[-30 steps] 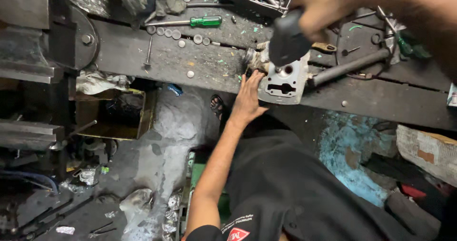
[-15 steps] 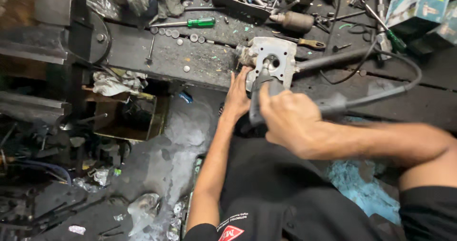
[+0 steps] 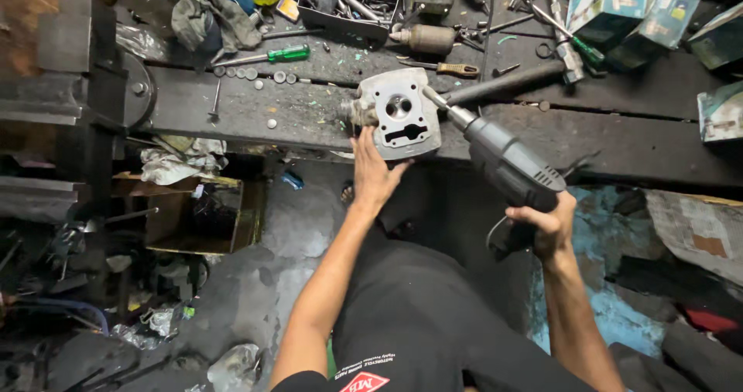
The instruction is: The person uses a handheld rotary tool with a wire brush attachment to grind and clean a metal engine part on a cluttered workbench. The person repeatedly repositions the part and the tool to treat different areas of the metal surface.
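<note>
Pressing flat against the lower edge of a pale grey cast-metal engine part with two round bores and an oblong slot (image 3: 400, 113), the fingers of the left hand (image 3: 373, 174) lie spread and open, bracing rather than gripping; the thumb side reaches up toward the part's left flank. The part sits at the front edge of the dark, grimy wooden workbench (image 3: 232, 109), directly beyond the fingertips. The right hand (image 3: 544, 225) is wrapped closed around the handle of a dark grey electric power drill (image 3: 507, 164), whose nose points up and left and meets the part's upper right corner, well to the right of the left fingers; whether the bit is engaged cannot be told.

Beyond the left fingertips, farther up the bench, lie a green-handled screwdriver (image 3: 267, 55), a row of small round washers (image 3: 251, 75) and a crumpled grey rag (image 3: 209, 17). Up and right of the part rest a yellow-handled screwdriver (image 3: 449, 69) and a dark-handled hammer (image 3: 511, 82).

Risk, as a judgement: the part is held only by palm pressure near the bench edge, so torque from the drill could spin or tip it off the bench, or drive the tip toward the bracing fingers.
</note>
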